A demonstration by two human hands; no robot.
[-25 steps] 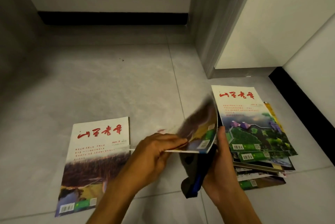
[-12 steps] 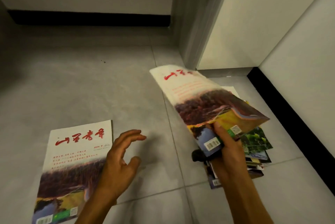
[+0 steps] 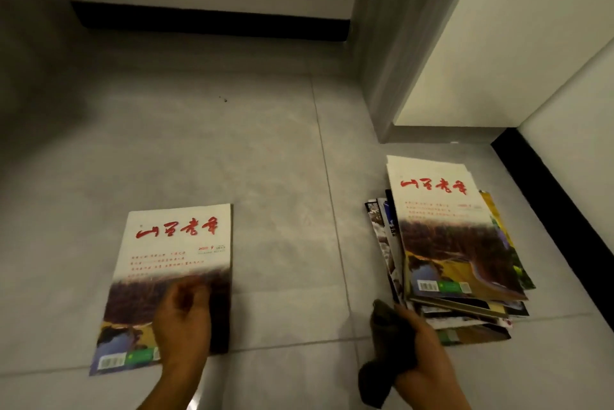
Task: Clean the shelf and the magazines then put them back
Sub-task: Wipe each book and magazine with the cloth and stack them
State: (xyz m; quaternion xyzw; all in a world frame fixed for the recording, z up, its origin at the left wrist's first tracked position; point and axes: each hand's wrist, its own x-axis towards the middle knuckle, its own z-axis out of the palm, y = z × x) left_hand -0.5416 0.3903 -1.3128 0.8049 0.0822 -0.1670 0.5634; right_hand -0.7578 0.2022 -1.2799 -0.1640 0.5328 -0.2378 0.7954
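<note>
A single magazine (image 3: 172, 253) with red title lettering lies flat on the grey floor at the left. My left hand (image 3: 182, 323) is on its lower right part with bent fingers; motion blur hides whether they grip the cover. At the right sits an untidy stack of magazines (image 3: 458, 276), topped by a copy with the same cover. My right hand (image 3: 427, 360) is just in front of the stack's near left corner and grips a dark cloth (image 3: 387, 350), which hangs down from the fist.
Grey floor tiles (image 3: 265, 160) stretch between the two magazine spots. A grey cabinet side (image 3: 395, 61) rises behind the stack. White walls with black skirting (image 3: 212, 22) close the back and the right (image 3: 548, 190).
My right hand has laid the magazine it held on top of the right stack and keeps only the cloth. My left hand has dropped from the air onto the single magazine at the left.
</note>
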